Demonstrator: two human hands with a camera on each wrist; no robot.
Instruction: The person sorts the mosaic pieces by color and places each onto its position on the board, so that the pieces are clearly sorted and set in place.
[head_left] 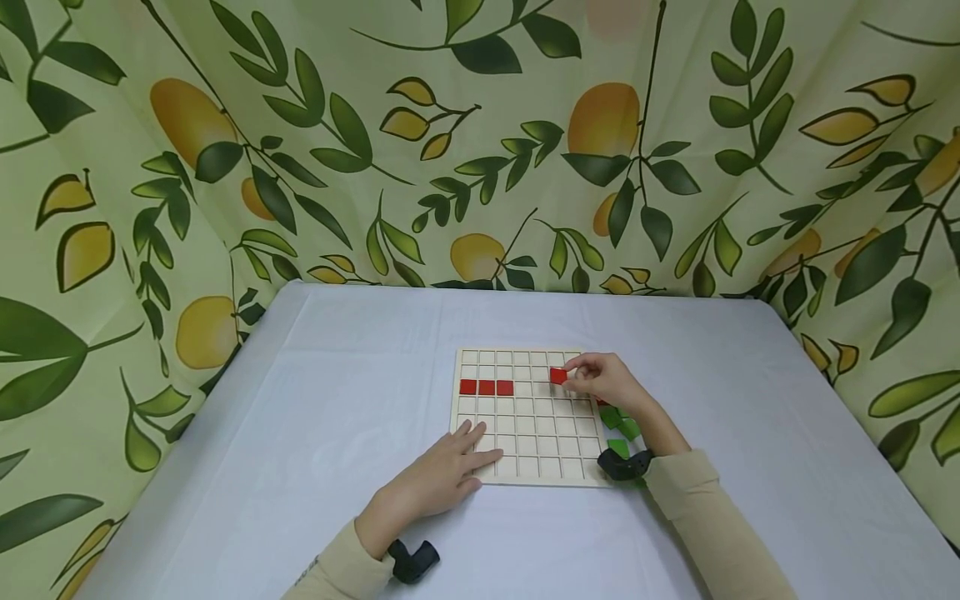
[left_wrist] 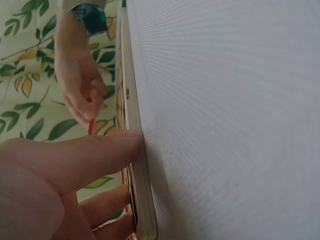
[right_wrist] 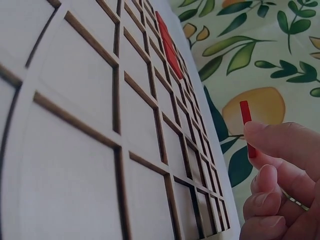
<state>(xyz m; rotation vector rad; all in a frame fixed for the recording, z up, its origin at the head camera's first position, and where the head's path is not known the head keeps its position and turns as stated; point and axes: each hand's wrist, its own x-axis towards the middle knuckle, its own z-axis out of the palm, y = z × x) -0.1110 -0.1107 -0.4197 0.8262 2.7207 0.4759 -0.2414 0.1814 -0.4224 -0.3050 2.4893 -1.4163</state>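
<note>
Has three red tiles (head_left: 487, 387) by board's (head_left: 527, 407) left edge, greens (head_left: 612, 417) off — pinches fourth (head_left: 558, 376) in right hand (head_left: 602, 377), spreads left hand (head_left: 438, 472).

The board (head_left: 546, 425) looks like pale matt wood, smooth on top with darker brown edges along the grid. Red tiles (head_left: 487, 387) are smooth too, can't tell if plastic or painted wood. Tablecloth (head_left: 337, 375) is matt, finely woven. Far curtain (head_left: 322, 242) is printed fabric, right wrist gadget (head_left: 624, 467) looks like black plastic.
</note>
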